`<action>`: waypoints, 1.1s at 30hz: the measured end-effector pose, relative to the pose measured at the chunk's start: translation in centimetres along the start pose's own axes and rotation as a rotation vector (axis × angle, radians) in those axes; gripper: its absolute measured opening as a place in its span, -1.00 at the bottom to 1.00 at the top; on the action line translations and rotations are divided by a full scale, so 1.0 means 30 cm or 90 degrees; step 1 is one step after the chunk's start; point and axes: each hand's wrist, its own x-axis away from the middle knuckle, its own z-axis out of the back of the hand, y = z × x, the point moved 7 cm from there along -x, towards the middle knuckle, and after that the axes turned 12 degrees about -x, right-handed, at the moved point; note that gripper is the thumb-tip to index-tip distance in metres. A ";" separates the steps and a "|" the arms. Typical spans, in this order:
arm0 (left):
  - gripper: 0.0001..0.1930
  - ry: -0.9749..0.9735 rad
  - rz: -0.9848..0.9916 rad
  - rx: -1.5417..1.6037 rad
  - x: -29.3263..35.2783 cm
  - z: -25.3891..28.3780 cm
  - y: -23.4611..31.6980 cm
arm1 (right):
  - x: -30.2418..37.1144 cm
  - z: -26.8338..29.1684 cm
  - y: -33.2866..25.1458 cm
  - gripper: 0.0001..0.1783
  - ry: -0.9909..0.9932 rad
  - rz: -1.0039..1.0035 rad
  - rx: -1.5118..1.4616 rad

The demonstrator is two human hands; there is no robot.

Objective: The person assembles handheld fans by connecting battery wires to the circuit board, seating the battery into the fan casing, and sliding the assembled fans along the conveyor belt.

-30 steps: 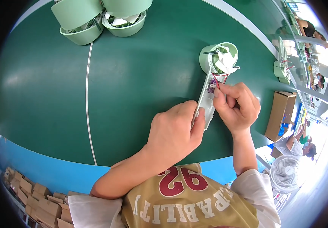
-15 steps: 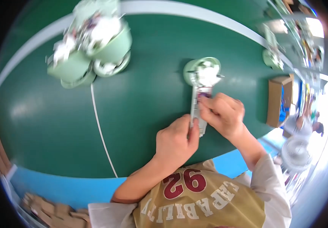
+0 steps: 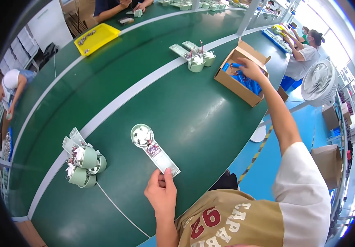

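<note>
My left hand (image 3: 162, 190) pinches the lower end of a pale green handheld fan housing (image 3: 166, 163) between thumb and fingers. The housing lies on the green table, its open handle showing a small circuit board and wires, with white fan blades (image 3: 142, 135) in its round head. My right hand (image 3: 251, 69) reaches into an open cardboard box (image 3: 236, 91) of blue cylindrical batteries (image 3: 248, 83). Its fingers are closed at one blue battery (image 3: 235, 65) near the box's far side; the fingertips are partly hidden.
Several pale green fan housings (image 3: 82, 162) are piled at left, and others (image 3: 195, 61) stand near the box. Across the table are a yellow tray (image 3: 97, 39) and a co-worker's hands (image 3: 138, 6). A white floor fan (image 3: 318, 82) and another person (image 3: 305, 55) are at right.
My right hand has left the fan housing and moved right into the battery box. My left hand still holds the handle end. The view has turned, bringing the box and co-workers into sight.
</note>
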 end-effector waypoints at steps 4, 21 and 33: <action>-0.80 0.025 0.048 -0.049 0.001 0.029 -0.030 | -0.063 -0.163 -0.035 -0.50 -0.105 -0.093 0.060; -0.74 0.102 -0.267 0.061 0.023 -0.030 0.287 | 0.588 -0.304 -0.896 -0.74 -0.443 -0.124 -0.727; -0.76 0.193 -0.236 -0.005 0.047 -0.003 0.215 | 0.710 -0.326 -1.134 -0.79 -0.386 0.354 -0.302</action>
